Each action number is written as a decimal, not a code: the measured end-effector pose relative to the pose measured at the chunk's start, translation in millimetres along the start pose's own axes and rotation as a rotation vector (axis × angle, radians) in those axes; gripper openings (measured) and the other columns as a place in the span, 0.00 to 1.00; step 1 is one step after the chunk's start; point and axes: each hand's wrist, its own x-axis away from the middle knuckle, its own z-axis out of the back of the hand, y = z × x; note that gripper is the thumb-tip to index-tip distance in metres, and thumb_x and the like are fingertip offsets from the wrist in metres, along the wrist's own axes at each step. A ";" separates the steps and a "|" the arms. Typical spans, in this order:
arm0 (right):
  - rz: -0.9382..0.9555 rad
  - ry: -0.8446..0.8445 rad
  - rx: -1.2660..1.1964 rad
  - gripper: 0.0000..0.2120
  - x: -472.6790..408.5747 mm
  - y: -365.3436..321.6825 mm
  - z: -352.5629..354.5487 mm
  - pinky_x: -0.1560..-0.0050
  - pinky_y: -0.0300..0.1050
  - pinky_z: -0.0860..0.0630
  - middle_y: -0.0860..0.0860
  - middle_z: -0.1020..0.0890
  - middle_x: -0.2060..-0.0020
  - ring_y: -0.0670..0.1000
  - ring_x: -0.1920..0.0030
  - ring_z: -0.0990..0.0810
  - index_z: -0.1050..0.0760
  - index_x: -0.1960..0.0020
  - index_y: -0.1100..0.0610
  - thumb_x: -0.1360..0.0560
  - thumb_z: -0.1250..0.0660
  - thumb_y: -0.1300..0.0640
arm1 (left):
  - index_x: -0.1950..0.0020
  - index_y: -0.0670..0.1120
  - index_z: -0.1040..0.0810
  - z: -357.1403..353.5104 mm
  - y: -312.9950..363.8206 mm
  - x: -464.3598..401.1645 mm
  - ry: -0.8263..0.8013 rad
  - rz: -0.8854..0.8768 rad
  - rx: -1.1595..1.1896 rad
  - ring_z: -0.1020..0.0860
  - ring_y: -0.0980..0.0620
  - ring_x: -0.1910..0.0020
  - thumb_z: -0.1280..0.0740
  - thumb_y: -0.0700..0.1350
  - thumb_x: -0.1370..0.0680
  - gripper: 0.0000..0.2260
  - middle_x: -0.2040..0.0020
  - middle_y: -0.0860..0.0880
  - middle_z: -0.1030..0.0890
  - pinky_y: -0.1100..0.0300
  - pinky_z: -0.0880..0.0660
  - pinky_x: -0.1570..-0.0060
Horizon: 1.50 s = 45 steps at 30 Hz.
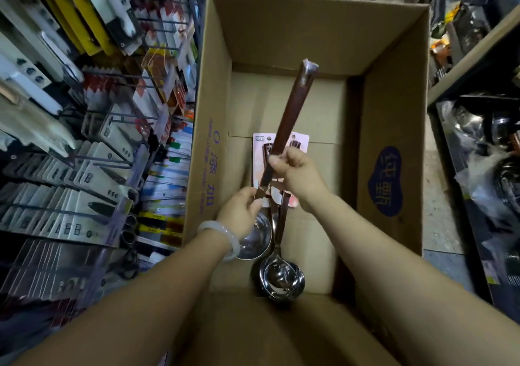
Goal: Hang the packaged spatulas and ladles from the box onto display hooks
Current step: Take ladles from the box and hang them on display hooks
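A large open cardboard box (394,90) fills the middle of the view. Above it I hold a steel ladle with a dark brown handle (289,115) that points up and away, its tip in clear wrap. My right hand (298,174) grips the handle's lower part. My left hand (242,211) pinches the neck just above the shiny bowl (257,239). On the box floor lie more packaged ladles (281,278) with a pink card (261,152) at their handles.
Wire display hooks (118,118) on the left carry carded power strips, knives and other packaged goods. Dark shelving (478,56) with metal cookware in plastic stands on the right. The box's near flap (267,329) lies under my forearms.
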 end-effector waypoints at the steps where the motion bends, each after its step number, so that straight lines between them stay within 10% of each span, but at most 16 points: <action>1: 0.002 -0.026 0.033 0.16 -0.5 -6.9 0.0 0.66 0.43 0.26 0.57 0.32 0.64 0.52 0.63 0.30 0.37 0.67 0.54 0.23 0.38 0.62 | 0.43 0.46 0.26 1.5 2.9 -1.0 0.031 -0.011 0.042 0.25 0.51 0.51 0.41 0.44 0.20 0.08 0.50 0.48 0.22 0.59 0.30 0.51; 7: -0.125 -0.095 -0.177 0.09 0.5 -9.1 11.9 0.57 0.42 0.21 0.47 0.22 0.68 0.47 0.64 0.22 0.28 0.62 0.53 0.24 0.35 0.61 | 0.52 0.44 0.28 -5.1 3.5 0.4 0.089 -0.004 0.317 0.26 0.55 0.60 0.42 0.40 0.20 0.05 0.58 0.47 0.22 0.74 0.30 0.67; 11: -0.337 0.199 -0.041 0.12 4.9 61.8 23.8 0.76 0.33 0.32 0.51 0.27 0.69 0.46 0.71 0.30 0.28 0.66 0.55 0.24 0.36 0.60 | 0.58 0.47 0.29 -10.7 -13.5 2.2 0.146 0.055 0.372 0.24 0.53 0.58 0.43 0.40 0.20 0.09 0.60 0.50 0.22 0.70 0.28 0.64; 18: -0.459 0.202 0.286 0.09 -8.8 145.9 -2.6 0.48 0.48 0.24 0.54 0.20 0.56 0.53 0.55 0.22 0.22 0.47 0.61 0.27 0.33 0.62 | 0.59 0.50 0.30 -10.5 -36.2 2.1 0.176 0.127 0.452 0.23 0.52 0.58 0.45 0.38 0.19 0.12 0.60 0.48 0.22 0.65 0.28 0.59; 25: -0.489 0.248 0.237 0.11 -12.0 149.7 1.4 0.58 0.50 0.23 0.59 0.20 0.62 0.56 0.63 0.23 0.27 0.64 0.54 0.26 0.36 0.66 | 0.58 0.52 0.30 -12.0 -39.0 0.8 0.156 0.122 0.478 0.26 0.52 0.62 0.46 0.36 0.20 0.13 0.62 0.47 0.24 0.64 0.29 0.59; 31: -0.370 0.273 0.106 0.07 6.5 137.0 16.5 0.73 0.38 0.29 0.56 0.22 0.67 0.53 0.69 0.25 0.24 0.55 0.60 0.27 0.38 0.70 | 0.48 0.46 0.28 -10.7 -34.4 1.6 0.144 0.166 0.456 0.23 0.53 0.60 0.45 0.37 0.19 0.08 0.60 0.49 0.22 0.58 0.29 0.56; 36: -0.249 0.187 0.059 0.13 31.1 101.3 30.9 0.56 0.49 0.25 0.53 0.22 0.67 0.51 0.65 0.25 0.25 0.59 0.57 0.23 0.42 0.70 | 0.36 0.38 0.31 -6.9 -19.4 6.4 0.188 0.166 0.463 0.22 0.50 0.58 0.45 0.37 0.19 0.13 0.60 0.49 0.22 0.63 0.30 0.59; 45: 0.015 -0.012 0.069 0.10 72.1 -41.2 49.5 0.67 0.40 0.25 0.53 0.24 0.67 0.50 0.66 0.25 0.28 0.58 0.59 0.21 0.44 0.66 | 0.56 0.47 0.27 23.5 64.1 64.5 0.353 0.004 0.559 0.23 0.52 0.61 0.44 0.37 0.20 0.10 0.63 0.50 0.23 0.63 0.27 0.71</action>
